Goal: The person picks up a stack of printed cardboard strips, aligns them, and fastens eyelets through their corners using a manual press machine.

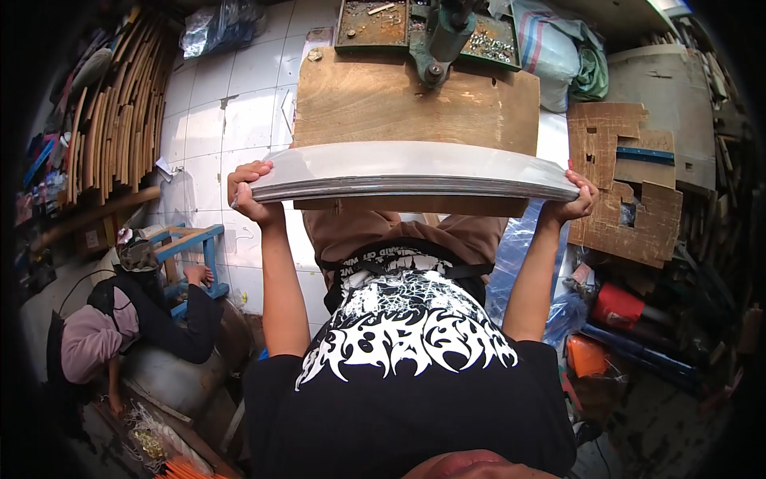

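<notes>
- The stack of thin sheets (pixel 415 164) lies across the near part of the wooden board (pixel 415 104), in front of the person; I can't tell whether it rests there or is held just above.
- The left hand (pixel 241 185) is closed on one end, the right hand (pixel 573 207) on the other.
- Only the ends are gripped, so I'd worry about the middle sagging or sheets sliding out of line if either hand loosens.
- Those edges look thin; a slipping sheet could well nick a finger.
- The green machine (pixel 451 40) stands at the board's far side, so pushing the stack too far forward might knock it.
- Uneven lifting could tip the bundle sideways and spill sheets onto the tiled floor (pixel 247 112).
</notes>
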{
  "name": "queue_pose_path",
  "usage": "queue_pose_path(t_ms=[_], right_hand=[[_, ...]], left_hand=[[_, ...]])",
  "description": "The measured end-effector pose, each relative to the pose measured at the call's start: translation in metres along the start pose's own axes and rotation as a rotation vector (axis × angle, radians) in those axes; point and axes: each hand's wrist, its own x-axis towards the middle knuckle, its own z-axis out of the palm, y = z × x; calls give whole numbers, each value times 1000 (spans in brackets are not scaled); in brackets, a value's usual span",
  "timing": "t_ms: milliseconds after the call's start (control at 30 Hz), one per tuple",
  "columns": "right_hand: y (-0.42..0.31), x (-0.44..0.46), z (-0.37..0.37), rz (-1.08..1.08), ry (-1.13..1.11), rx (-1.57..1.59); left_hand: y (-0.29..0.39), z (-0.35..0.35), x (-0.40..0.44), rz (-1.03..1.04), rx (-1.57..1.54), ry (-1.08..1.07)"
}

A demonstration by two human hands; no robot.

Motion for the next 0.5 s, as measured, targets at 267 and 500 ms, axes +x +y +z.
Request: queue_pose_path(t_ms=[267,500], right_hand=[[-5,-1,3,52,25,12],[3,2,-1,-15,-7,-19]], left_hand=[[3,1,2,27,52,0],[1,2,3,-4,8,8]])
